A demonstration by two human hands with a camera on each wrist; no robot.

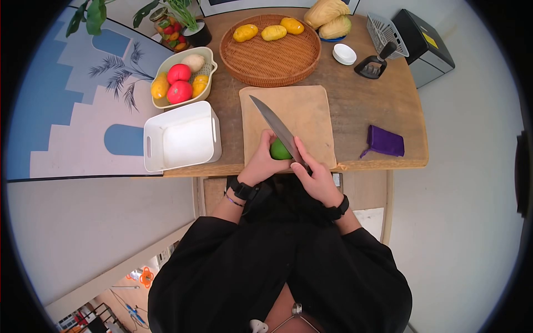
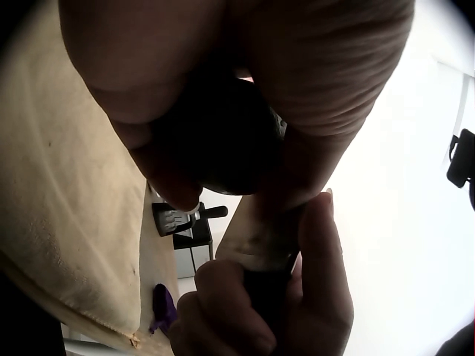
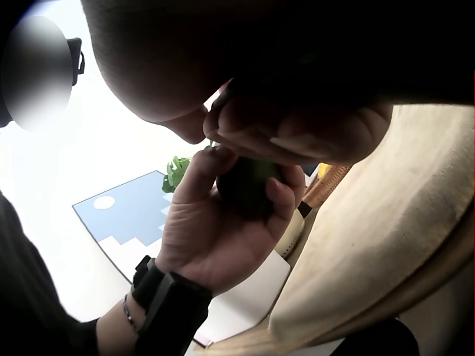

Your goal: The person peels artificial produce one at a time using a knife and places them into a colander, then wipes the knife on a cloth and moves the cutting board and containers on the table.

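Left grip: the left grip holds the green item, with fingers and thumb curled round its sides.
Right grip: the right grip holds the knife, closed round the handle end, with fingers lying near the base of the blade.
Green item: the green item is located at the near edge of the cutting board; its clearance from the board surface cannot be determined. Fingers and blade cover part of it. In both wrist views it is a dark shape with little surface detail.
Knife: the knife has its tip directed far and left. The handle is mostly hidden by the right grip. Contact between blade and green item cannot be confirmed.
Cutting board: the cutting board lies at the near edge of the table; hands and knife obscure part of its near side.
Left side: a white bin stands near; beyond it, a cream basket holds red, yellow and pale produce, partly overlapping.
Far side: a wicker tray carries three yellow items along its far part.
Right side: a purple pouch lies near; a black-handled tool and a small white dish are located farther off.
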